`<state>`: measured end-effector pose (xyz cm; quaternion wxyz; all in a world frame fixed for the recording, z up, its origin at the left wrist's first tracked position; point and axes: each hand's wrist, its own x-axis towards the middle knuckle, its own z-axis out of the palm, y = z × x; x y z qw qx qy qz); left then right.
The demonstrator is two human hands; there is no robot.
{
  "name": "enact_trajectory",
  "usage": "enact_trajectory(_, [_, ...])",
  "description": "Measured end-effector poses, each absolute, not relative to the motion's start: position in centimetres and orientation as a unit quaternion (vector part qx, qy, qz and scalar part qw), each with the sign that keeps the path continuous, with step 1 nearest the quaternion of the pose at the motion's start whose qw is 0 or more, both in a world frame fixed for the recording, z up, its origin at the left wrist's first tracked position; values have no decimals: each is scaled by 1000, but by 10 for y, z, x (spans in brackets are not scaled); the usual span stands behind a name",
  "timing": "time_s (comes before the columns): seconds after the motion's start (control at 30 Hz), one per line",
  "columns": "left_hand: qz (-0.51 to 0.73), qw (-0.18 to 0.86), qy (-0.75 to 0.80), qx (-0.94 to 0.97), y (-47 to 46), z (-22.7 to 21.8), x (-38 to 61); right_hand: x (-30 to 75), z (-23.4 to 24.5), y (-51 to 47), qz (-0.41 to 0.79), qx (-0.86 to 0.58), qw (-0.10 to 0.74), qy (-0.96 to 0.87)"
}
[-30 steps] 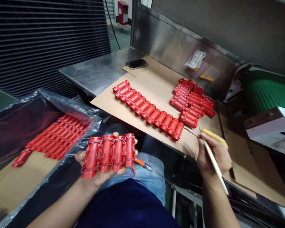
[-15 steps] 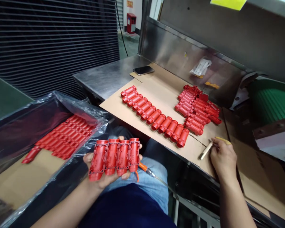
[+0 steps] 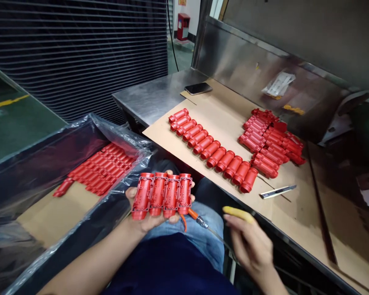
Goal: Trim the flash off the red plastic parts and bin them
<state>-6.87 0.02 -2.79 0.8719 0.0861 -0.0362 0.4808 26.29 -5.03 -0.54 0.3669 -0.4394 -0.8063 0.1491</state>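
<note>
1. Hidden: the left hand [image 3: 146,223] is mostly covered by the block of four red housings [image 3: 162,194]. Only the thumb side and the fingertips past the block's edges show.
2. The orange-handled tool [image 3: 193,215] lies on the lap, its handle end running under the block. I cannot tell what kind of tool it is.
3. The lined bin [image 3: 110,131] is cut off at the left. Glare on the film blurs the red parts [image 3: 101,168] inside.
4. The block is four moulded red shells side by side, joined, with framed open faces up and round collars at the far end. It is over the lap, between the bin and the right hand [image 3: 249,246].
5. The left fingers curl up around the block and hold it flat on the palm.
6. The right hand is empty with its fingers loosely spread, and there is a yellow finger cot [image 3: 238,214] on one finger. It is near the tool's metal tip.
7. On the steel surface [image 3: 150,98] lies a cardboard sheet [image 3: 221,119]. It carries a row of red cylinders [image 3: 213,149], a red pile [image 3: 270,141] and a slim cutter [image 3: 276,191] near the edge.
</note>
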Motion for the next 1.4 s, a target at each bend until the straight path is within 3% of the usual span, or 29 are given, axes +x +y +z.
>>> enact_trajectory(0.17, [497, 863, -18, 87, -2, -28, -68, 218, -62, -25, 291, -447, 347, -772])
enact_trajectory(0.57, [516, 851, -5, 92, -2, -30, -65, 242, -206, 30, 419, -621, 235, -620])
enact_trajectory(0.8, [530, 845, 10, 73, -2, -31, -65, 249, -236, 25, 441, -661, 205, -571])
enact_trajectory(1.1, [562, 824, 33, 70, 1, -35, -63, 224, -194, 22, 373, -606, 284, -642])
enact_trajectory(1.33, [574, 815, 78, 32, -2, -45, -82, 253, -43, -19, 262, -484, 344, -761])
enact_trajectory(1.4, [573, 815, 72, 45, 4, -50, -84, 288, 2, -11, 80, -458, 327, -823])
